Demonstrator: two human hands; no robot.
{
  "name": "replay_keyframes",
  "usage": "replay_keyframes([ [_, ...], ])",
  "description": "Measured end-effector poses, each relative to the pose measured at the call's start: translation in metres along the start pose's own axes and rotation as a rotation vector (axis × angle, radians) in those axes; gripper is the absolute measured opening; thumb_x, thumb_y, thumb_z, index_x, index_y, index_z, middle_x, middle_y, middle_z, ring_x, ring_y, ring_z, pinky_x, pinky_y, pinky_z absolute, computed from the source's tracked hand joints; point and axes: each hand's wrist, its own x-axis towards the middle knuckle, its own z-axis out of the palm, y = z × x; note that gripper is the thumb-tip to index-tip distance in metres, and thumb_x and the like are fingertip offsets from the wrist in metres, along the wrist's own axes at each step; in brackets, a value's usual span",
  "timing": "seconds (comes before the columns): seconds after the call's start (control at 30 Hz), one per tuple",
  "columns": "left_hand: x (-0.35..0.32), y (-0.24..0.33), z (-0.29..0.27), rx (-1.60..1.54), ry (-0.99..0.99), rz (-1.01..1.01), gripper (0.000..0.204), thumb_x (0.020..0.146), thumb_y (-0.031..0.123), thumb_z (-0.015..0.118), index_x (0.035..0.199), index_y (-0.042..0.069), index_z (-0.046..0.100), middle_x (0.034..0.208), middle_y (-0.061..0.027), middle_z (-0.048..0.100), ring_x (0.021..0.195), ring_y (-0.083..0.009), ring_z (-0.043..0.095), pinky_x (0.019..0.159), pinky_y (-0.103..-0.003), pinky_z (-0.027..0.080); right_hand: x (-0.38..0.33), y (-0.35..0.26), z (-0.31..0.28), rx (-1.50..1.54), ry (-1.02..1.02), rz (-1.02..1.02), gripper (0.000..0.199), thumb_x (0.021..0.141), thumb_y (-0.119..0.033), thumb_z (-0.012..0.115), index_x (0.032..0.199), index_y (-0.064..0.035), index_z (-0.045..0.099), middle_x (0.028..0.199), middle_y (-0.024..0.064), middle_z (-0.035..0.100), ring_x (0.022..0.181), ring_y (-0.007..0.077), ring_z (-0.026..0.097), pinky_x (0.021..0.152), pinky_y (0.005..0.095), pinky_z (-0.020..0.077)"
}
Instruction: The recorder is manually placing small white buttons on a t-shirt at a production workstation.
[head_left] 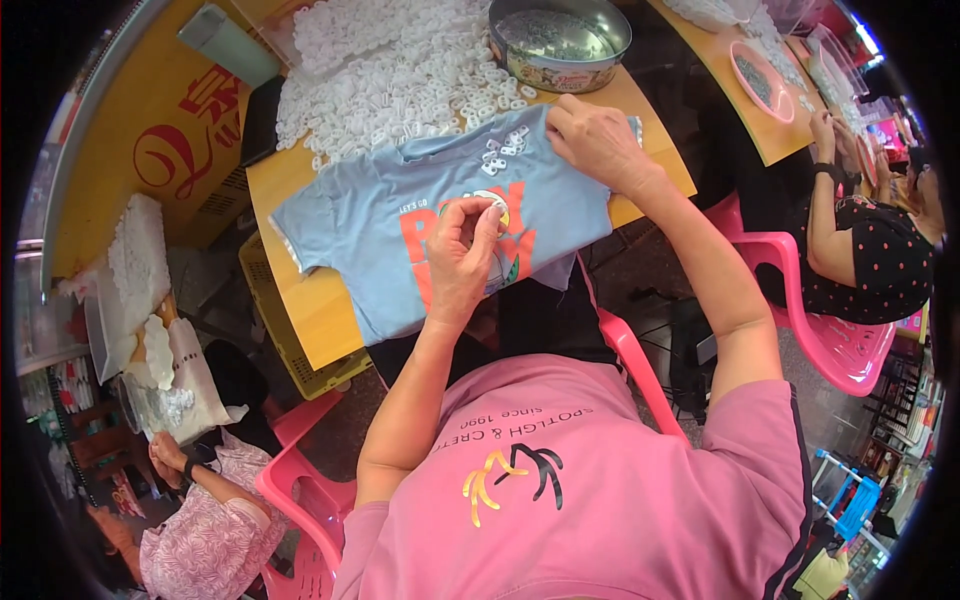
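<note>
A blue-grey T-shirt (365, 225) with an orange print lies spread over the front of the wooden table (315, 325). Above its printed middle my left hand (462, 262) is closed in a pinch, with thumb and forefinger together; whatever they hold is too small to name. My right hand (600, 145) rests at the shirt's far right, its fingers bent down and drawn together; their tips are partly hidden. Between the hands, a small cluster of white plastic pieces (505, 150) lies on the cloth near the neckline.
Beyond the shirt spreads a big heap of white oval plastic pieces (400, 75). A round tin (557, 74) with small metallic bits stands at the back right. Co-workers sit at left and right, near pink chairs (845, 355). A yellow crate (275, 310) is below the table's left.
</note>
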Motion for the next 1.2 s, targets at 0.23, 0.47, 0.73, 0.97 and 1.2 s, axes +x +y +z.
replay_keyframes([
  [0.23, -0.001, 0.006, -0.001, -0.022, -0.005, -0.027, 0.009, 0.094, 0.007, 0.060, 0.098, -0.002, 0.061, 0.091, -0.0037, 0.065, 0.076, -0.0081, 0.062, 0.070, -0.023, 0.052, -0.010, -0.005, -0.005, 0.090, 0.053, 0.073, 0.010, 0.084, -0.015, 0.062, 0.085, -0.0048, 0.059, 0.081, 0.0121, 0.062, 0.077, 0.0326, 0.064, 0.066, 0.0413, 0.0519],
  [0.47, -0.003, 0.008, -0.004, -0.089, 0.008, -0.064, 0.012, 0.096, 0.010, 0.060, 0.103, 0.000, 0.059, 0.092, -0.0044, 0.065, 0.080, -0.0085, 0.062, 0.073, -0.023, 0.053, -0.018, -0.011, -0.012, 0.248, 0.017, 0.097, 0.011, 0.084, -0.012, 0.065, 0.093, -0.0047, 0.063, 0.089, 0.0116, 0.062, 0.080, 0.0314, 0.064, 0.067, 0.0400, 0.0498],
  [0.73, -0.001, 0.010, -0.004, -0.110, 0.017, -0.072, 0.013, 0.096, 0.011, 0.060, 0.103, 0.000, 0.059, 0.092, -0.0041, 0.065, 0.079, -0.0083, 0.063, 0.073, -0.023, 0.053, -0.016, -0.058, 0.001, 0.305, -0.002, 0.103, 0.010, 0.083, -0.014, 0.066, 0.089, -0.0065, 0.067, 0.089, 0.0084, 0.061, 0.078, 0.0289, 0.064, 0.067, 0.0378, 0.0507],
  [0.97, -0.001, 0.008, -0.006, -0.139, 0.016, -0.070, 0.013, 0.096, 0.011, 0.060, 0.103, 0.000, 0.059, 0.092, -0.0044, 0.065, 0.079, -0.0085, 0.063, 0.073, -0.023, 0.054, -0.009, -0.065, 0.002, 0.224, -0.087, 0.163, 0.010, 0.084, -0.014, 0.064, 0.088, -0.0051, 0.064, 0.088, 0.0111, 0.061, 0.079, 0.0328, 0.064, 0.068, 0.0414, 0.0501],
  [1.2, 0.007, 0.010, -0.010, -0.270, 0.041, -0.117, 0.014, 0.096, 0.012, 0.060, 0.102, -0.001, 0.059, 0.090, -0.0059, 0.066, 0.079, -0.0100, 0.063, 0.072, -0.025, 0.053, -0.016, -0.057, 0.003, 0.321, -0.037, 0.154, 0.012, 0.085, -0.007, 0.062, 0.095, -0.0036, 0.066, 0.091, 0.0134, 0.061, 0.085, 0.0344, 0.063, 0.070, 0.0432, 0.0499],
])
